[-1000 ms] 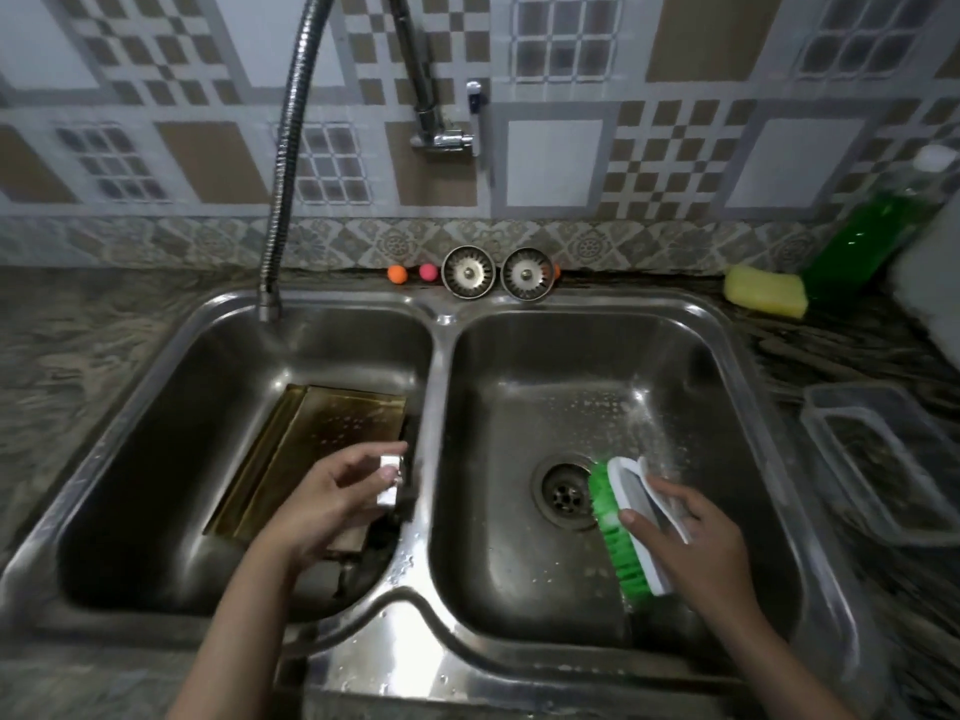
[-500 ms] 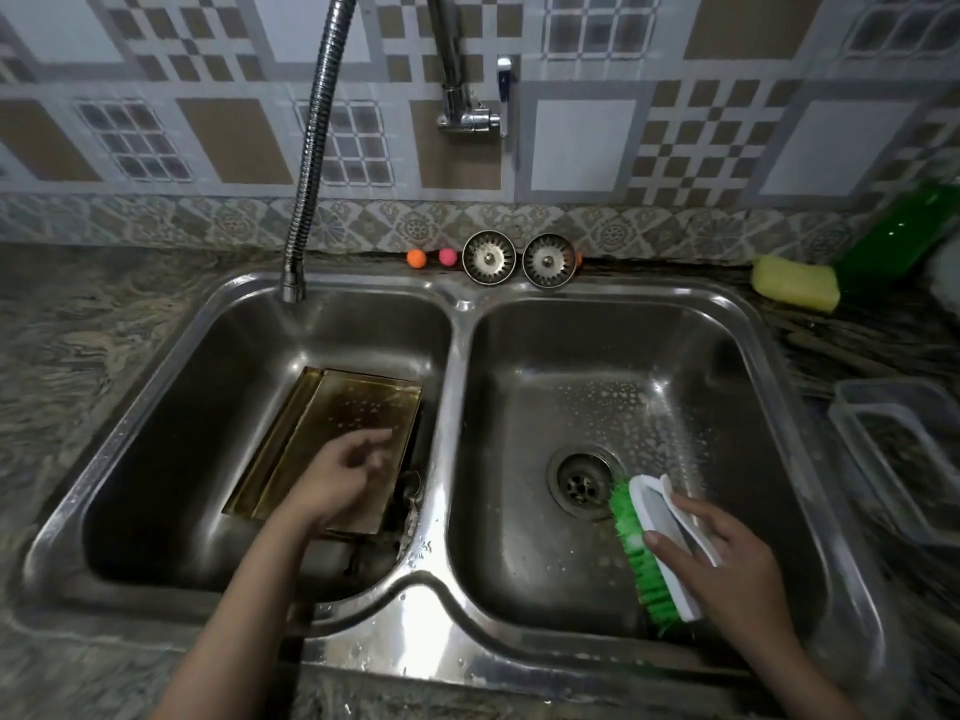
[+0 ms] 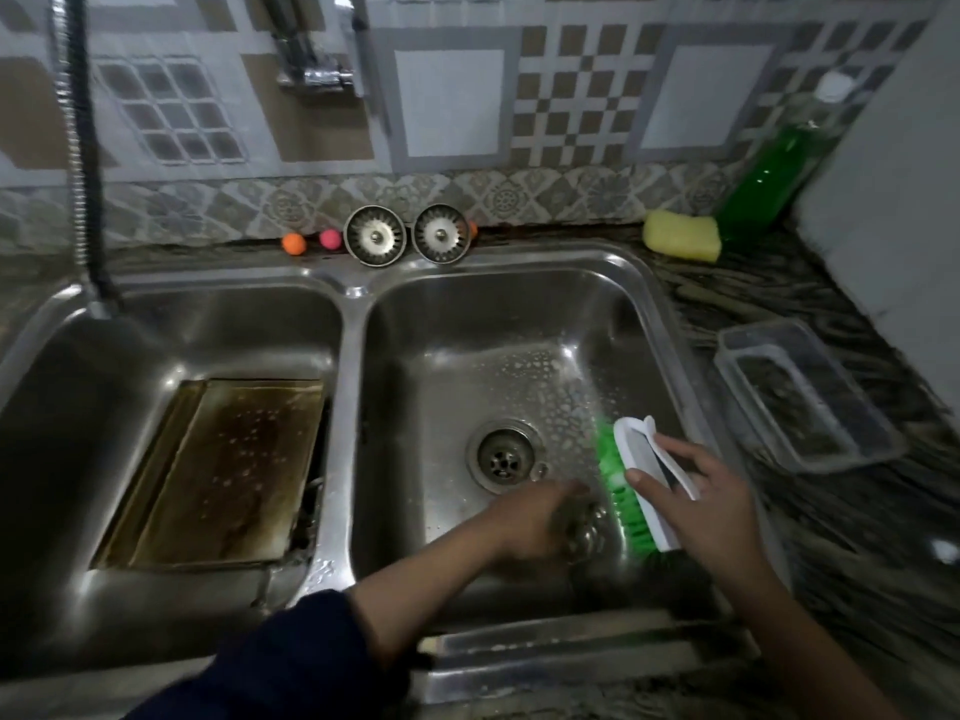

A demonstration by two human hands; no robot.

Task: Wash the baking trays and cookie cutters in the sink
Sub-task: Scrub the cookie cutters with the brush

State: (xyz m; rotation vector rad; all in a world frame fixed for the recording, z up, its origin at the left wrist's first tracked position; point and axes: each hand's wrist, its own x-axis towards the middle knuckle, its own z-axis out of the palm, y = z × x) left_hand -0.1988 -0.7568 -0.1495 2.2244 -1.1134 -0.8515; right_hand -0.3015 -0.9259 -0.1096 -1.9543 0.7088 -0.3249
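Cookie cutter in my left hand, low in right basin, touching brush bristles. Blurred: finger hold and cutter's axis cannot tell. Right hand fingers curled round brush back. Risk: wet cutter slips toward drain. Baking tray in left basin, long axis toward back wall.

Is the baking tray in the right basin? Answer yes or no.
No, the baking tray lies in the left basin of the sink.
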